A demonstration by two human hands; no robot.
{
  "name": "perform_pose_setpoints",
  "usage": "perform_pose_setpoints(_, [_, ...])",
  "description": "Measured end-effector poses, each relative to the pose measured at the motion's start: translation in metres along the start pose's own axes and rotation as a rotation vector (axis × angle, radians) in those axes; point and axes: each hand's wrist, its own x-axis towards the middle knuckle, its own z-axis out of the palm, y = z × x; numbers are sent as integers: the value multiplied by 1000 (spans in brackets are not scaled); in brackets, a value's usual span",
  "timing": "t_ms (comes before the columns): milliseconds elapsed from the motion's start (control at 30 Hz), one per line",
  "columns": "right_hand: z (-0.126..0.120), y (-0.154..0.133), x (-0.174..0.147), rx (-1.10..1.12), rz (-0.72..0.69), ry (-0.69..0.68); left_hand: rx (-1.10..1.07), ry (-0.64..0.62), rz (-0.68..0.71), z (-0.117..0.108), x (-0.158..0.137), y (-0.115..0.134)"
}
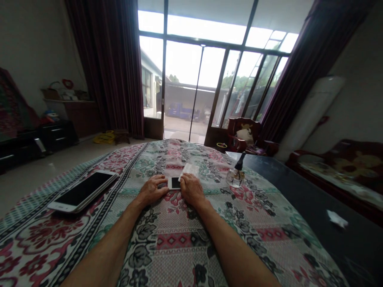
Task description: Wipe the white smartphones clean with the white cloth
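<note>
A small white phone (175, 183) with a dark screen lies sideways on the patterned cloth (176, 241). My left hand (152, 190) rests on the cloth with thumb and fingers closed against the phone's left end. Over its right end, my right hand (192, 190) presses a white tissue (189, 170), fingers bent on it and hiding that part of the phone. Whether the tissue is a cloth or paper I cannot tell for sure. To the right stands a clear glass bottle (235, 177) with a black dropper-like top.
A larger white phone (85, 191) lies at the left on the cloth. A crumpled white paper (337, 219) sits on the dark tabletop (314, 191) at right. Farther back are a carved wooden chair (245, 133), a yellow object (104, 137) on the floor, and glass doors (191, 91).
</note>
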Motion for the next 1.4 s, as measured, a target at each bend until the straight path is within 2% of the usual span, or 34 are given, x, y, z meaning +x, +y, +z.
perform_pose_setpoints(167, [-7,15,-1,-85,168,33,-20,-4,-26,-1,0,1])
perform_pose_setpoints(300, [-9,14,-3,-102,204,26,-4,1,-17,-1,0,1])
perform_pose_setpoints(567, [5,-8,-6,-17,15,-50,3,3,3,-1,0,2])
perform_pose_setpoints(867, [12,-19,-8,73,-214,-101,-9,31,22,3,0,-5])
perform_pose_setpoints(967, [13,-20,-8,65,-237,-105,-10,22,34,2,0,-3])
perform_pose_setpoints(1400, [-5,9,-1,-45,106,-59,8,-7,3,-1,0,0])
